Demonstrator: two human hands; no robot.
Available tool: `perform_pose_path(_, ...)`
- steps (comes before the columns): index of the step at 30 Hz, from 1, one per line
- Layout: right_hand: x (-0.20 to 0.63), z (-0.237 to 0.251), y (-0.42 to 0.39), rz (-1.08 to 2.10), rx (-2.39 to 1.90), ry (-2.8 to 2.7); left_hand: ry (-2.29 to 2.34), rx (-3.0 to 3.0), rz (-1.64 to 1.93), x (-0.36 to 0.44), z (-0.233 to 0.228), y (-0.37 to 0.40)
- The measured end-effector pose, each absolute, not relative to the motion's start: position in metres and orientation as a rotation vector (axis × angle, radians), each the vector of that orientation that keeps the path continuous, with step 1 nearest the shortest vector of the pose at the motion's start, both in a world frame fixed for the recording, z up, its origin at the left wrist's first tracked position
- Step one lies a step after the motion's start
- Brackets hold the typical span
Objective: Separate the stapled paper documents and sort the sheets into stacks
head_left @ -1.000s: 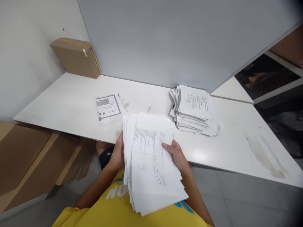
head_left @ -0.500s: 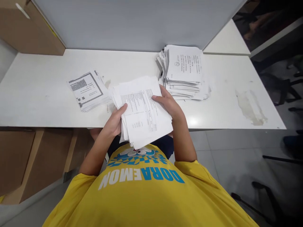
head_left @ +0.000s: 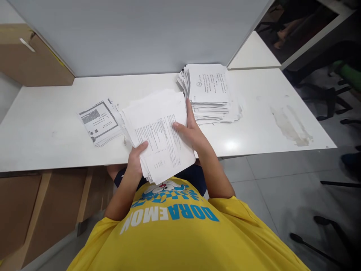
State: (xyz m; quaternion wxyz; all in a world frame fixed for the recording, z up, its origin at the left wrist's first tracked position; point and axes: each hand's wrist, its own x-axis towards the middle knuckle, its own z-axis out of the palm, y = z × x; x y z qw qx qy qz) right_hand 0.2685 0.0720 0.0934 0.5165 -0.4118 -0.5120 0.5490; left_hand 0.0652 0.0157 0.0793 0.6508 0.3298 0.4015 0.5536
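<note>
Between both hands is a thick stack of printed papers (head_left: 160, 120), its sheets slightly uneven at the edges, held tilted over the table's front edge. My left hand (head_left: 135, 160) grips the near left side, thumb on top and fingers hidden beneath. On the right side my right hand (head_left: 190, 130) holds the stack, its thumb across the print and a finger along the edge. Left of the held stack lies a smaller pile of papers (head_left: 100, 122), topped by a sheet with a dark ornamental border. A taller paper pile (head_left: 208, 86) stands behind my right hand.
The white table (head_left: 62, 146) ends at a grey partition (head_left: 141, 34) behind. A cardboard box (head_left: 50, 64) stands at the back left, with more cardboard boxes (head_left: 60, 203) below at left. A worn patch (head_left: 290, 124) marks the table's right. Chair legs (head_left: 332, 233) are on the floor at right.
My view has shifted a little. Both hands still hold the paper stack, which sits slightly further left in view. My right hand's finger now stretches further along the stack's edge.
</note>
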Motion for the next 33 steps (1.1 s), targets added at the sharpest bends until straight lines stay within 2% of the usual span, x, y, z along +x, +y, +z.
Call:
perform_pose_path(4, 0.272, 0.1, 0.07, 1.284, -0.99, -1.292, 0.885, 0.859, 1.059, 0.061, 0.084, 0.027)
perform_pose_path(8, 0.284, 0.105, 0.073, 1.249, -0.981, -1.277, 0.852, 0.886, 1.077, 0.066, 0.088, 0.037)
perform_pose_path(10, 0.292, 0.104, 0.072, 1.333, -0.981, -1.21, 0.829, 0.895, 1.097, 0.07, 0.091, 0.041)
perform_pose_path(14, 0.312, 0.098, 0.052, 1.692, -1.059, -1.127, 0.809, 0.919, 1.04, 0.085, 0.096, 0.056)
perform_pose_path(16, 0.321, 0.092, 0.033, 1.735, -1.116, -1.049, 0.813, 0.924, 0.994, 0.096, 0.095, 0.064)
perform_pose_path(25, 0.329, 0.027, -0.028, 0.968, -1.249, -0.537, 0.801, 1.228, 0.636, 0.125, 0.058, 0.066)
perform_pose_path(33, 0.311, 0.011, -0.037, 1.046, -1.245, -0.499, 1.032, 1.694, 0.696, 0.136, 0.074, 0.079)
